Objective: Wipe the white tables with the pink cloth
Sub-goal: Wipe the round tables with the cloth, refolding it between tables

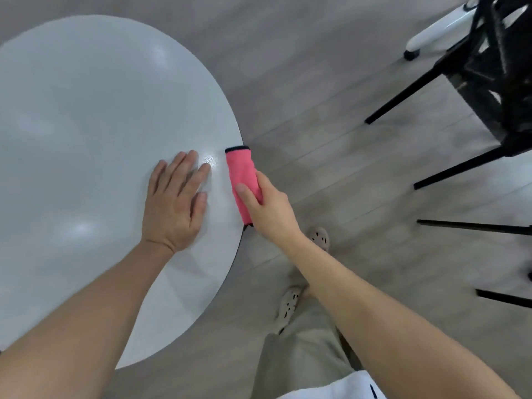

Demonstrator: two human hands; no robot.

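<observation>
- Pale grey plank flooring (331, 90) with a matte wood grain fills the background.
- Round white table (86, 139) has a smooth, glossy top that catches soft light patches, with a thin dark line along its lower right edge.
- Left hand (175, 203) lies palm-down and flat on the tabletop near the right rim, fingers straight and close together, thumb slightly apart.
- Pink cloth (243, 180), a soft fleecy fabric folded into a narrow oblong with dark trim at its far end, is draped over the table's right rim.
- Right hand (266, 208) grips the cloth's near half, thumb laid on top and fingers curled round its outer side.
- Black chair (472, 90) with thin straight legs stands well apart at right.
- Light perforated clogs (289, 302) and beige trousers (305, 361) show below.
</observation>
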